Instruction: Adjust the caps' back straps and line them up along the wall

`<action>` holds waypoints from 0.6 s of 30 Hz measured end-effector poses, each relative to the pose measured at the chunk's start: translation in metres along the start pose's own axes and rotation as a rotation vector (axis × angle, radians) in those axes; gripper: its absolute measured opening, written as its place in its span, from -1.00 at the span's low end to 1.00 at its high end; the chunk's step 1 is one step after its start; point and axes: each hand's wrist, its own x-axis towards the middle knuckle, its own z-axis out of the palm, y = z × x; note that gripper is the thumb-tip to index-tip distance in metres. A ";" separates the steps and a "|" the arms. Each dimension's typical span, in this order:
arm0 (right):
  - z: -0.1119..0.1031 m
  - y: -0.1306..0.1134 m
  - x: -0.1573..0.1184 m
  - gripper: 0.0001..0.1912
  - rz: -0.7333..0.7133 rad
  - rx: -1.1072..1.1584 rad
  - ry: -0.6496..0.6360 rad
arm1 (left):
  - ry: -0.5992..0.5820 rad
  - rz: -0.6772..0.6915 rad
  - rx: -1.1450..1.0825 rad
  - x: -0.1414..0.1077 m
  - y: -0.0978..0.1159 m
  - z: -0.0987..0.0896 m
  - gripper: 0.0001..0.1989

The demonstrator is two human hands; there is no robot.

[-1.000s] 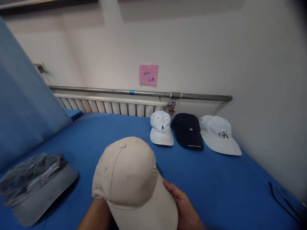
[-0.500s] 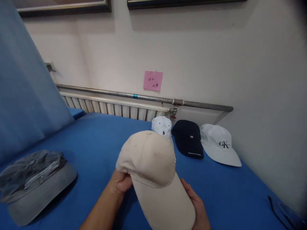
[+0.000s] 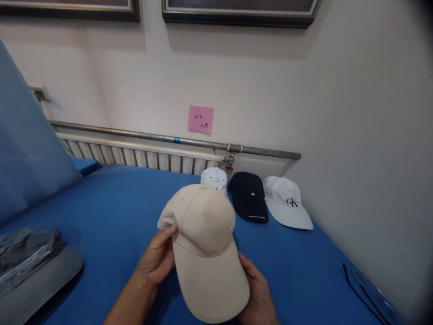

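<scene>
A beige baseball cap [image 3: 206, 221] is held up over the blue table cover, its brim pointing down toward me. My left hand [image 3: 158, 255] grips the cap's left lower edge, with the thumb on the outside and the other fingers out of sight behind it. At the right side of the brim, my right hand [image 3: 255, 289] is closed on the edge, its fingers partly hidden under the brim. Just behind, a white cap [image 3: 214, 177] is partly covered by the beige one. To its right lie a dark navy cap [image 3: 247, 196] and a white cap with black letters [image 3: 287, 201].
A grey cap [image 3: 40, 275] rests at the left on the blue cover [image 3: 115, 203]. A pair of glasses [image 3: 365, 293] lies near the right edge. Along the wall run a radiator [image 3: 135, 153] and a metal pipe [image 3: 142, 134]; a blue curtain [image 3: 30, 149] hangs at left.
The view has shifted a little to the right. The beige cap sits slightly more upright, and my left thumb now shows on its outer side. Both hands still hold it.
</scene>
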 end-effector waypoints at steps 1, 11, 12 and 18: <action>0.000 0.000 0.000 -0.74 -0.011 -0.001 -0.020 | -0.009 0.008 -0.008 0.000 0.001 -0.002 -0.84; 0.001 -0.002 -0.007 -0.81 -0.212 0.007 -0.130 | -0.172 -0.152 -0.012 -0.010 0.003 0.010 -0.85; 0.000 -0.004 -0.007 -0.82 -0.225 0.016 -0.141 | -0.180 -0.174 -0.017 -0.010 0.003 0.012 -0.87; 0.001 -0.015 -0.009 -0.71 -0.164 0.065 -0.135 | -0.120 -0.305 -0.029 -0.008 0.003 -0.008 -0.80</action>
